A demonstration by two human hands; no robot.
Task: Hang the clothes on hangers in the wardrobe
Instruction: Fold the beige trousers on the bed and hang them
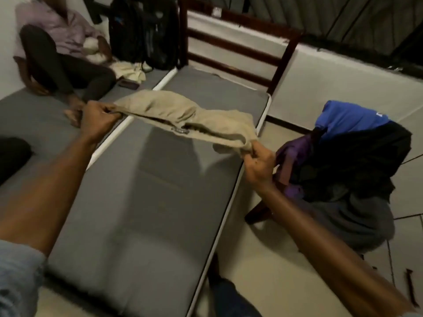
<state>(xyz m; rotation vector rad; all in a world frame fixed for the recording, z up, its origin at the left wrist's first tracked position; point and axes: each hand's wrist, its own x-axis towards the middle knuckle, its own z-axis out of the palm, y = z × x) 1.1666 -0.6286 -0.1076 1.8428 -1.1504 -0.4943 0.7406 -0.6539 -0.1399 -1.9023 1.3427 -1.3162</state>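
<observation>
A beige pair of trousers [180, 115] is stretched by its waistband above the grey mattress [146, 202]. My left hand [98, 118] pinches the left end of the waistband. At the right end, my right hand [259, 164] grips the other side. The metal clasp shows at the middle of the waistband. The cloth hangs a little above the mattress and casts a shadow on it. No hanger or wardrobe is in view.
A chair [258, 211] at the right carries a pile of clothes [348, 156]: blue, black, purple and grey. A second grey mattress [34, 115] lies at the left, where a person [61, 53] sits beside a black backpack [144, 30]. The wooden bed frame [240, 46] stands behind.
</observation>
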